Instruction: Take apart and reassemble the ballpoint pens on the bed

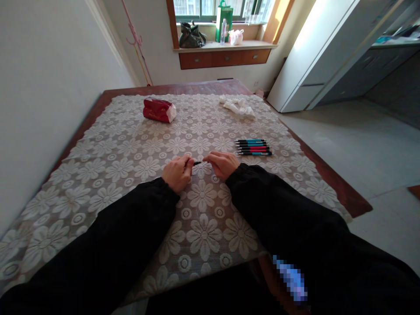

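My left hand [178, 173] is closed around a pen, most of which the fingers hide. Only the black front end of the pen [197, 163] sticks out, pointing right. Just beyond that end is my right hand [222, 163], its thumb and forefinger pinched together. Whether a small part sits in that pinch is too small to make out. To the right of my right hand, several click pens [252, 147] lie side by side in a neat row, with black ends and teal or red barrels.
A floral lace tablecloth [203, 236] covers the wooden table [352, 199]. Towards the far side lie a red tissue pack [159, 110] and a crumpled white plastic bag [238, 107]. Beyond are a windowsill with bags and a bottle [223, 31], and a white fridge [306, 57] at right.
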`<state>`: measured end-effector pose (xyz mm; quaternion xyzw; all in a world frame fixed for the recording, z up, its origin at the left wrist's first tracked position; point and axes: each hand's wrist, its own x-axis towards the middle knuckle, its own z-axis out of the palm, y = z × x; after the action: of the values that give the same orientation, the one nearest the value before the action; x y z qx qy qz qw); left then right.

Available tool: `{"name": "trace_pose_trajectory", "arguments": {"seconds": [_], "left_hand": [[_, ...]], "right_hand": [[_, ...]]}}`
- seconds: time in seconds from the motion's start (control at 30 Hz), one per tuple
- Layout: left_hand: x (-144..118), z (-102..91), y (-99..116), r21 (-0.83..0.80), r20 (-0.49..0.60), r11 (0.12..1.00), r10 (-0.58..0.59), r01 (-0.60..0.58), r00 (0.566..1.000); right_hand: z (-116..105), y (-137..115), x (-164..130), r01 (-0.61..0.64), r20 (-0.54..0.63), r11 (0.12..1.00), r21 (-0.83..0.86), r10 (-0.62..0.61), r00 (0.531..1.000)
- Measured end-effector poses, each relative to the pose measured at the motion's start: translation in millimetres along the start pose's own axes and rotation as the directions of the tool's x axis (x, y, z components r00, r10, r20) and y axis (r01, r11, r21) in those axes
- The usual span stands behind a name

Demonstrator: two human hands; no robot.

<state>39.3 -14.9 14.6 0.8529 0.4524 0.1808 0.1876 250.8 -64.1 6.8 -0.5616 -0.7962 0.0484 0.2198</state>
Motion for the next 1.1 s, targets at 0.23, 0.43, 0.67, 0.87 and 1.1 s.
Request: {"name": "trace_pose_trajectory", "arguments": {"seconds": [0.23,0.43,0.67,0.87,1.1], "left_hand": [[3.0,-2.3,-1.9,0.036,0.019,0.996,-0.083,0.082,0.996],[4.2,0.9,-4.9,0.045,-0.003,0.995,-0.092,0.092,0.996],[5.1,4.1,-7.3,-0.057,-0.044,0.993,-0.104,0.102,0.994],[8.6,9.0,-13.8,-0.241,-0.174,0.968,-0.114,0.070,0.978],[5.9,8.4,-11.1,-0.034,-0.056,0.995,0.093,-0.095,0.994]], "right_hand": [[0.2,3.1,-0.2,-0.009,0.019,0.999,-0.035,0.010,1.000],[1.9,1.3,-1.4,-0.023,0.017,0.999,-0.050,0.024,1.000],[-0.4,0.5,-1.0,-0.035,0.002,0.996,-0.079,0.035,0.999],[-0.1,1.4,-0.9,-0.022,-0.015,0.989,-0.143,0.020,1.000],[5.8,0.2,0.0,0.177,0.088,0.972,-0.156,-0.165,0.982]]}}
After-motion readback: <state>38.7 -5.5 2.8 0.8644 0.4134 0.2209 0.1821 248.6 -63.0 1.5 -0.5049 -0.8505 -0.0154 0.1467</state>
